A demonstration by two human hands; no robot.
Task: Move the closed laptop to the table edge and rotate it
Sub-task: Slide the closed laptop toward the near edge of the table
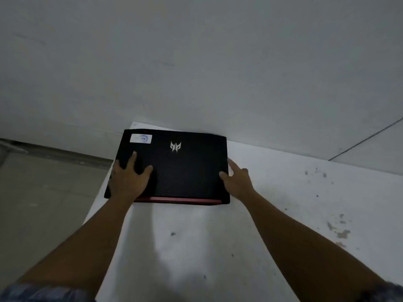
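A closed black laptop [185, 171] with a silver logo, a white sticker and a red strip along its near edge lies at the far left corner of the white table [272, 214]. Its left side slightly overhangs the table's left edge. My left hand [128, 177] rests flat on the lid's left part, fingers spread and wrapping the left side. My right hand [237, 179] touches the laptop's right edge with thumb and fingertips, the fingers apart.
A grey wall [196, 62] rises directly behind the laptop. To the left, the table drops to a tiled floor [43, 192]. Dark chipped spots [340, 232] mark the table's right part.
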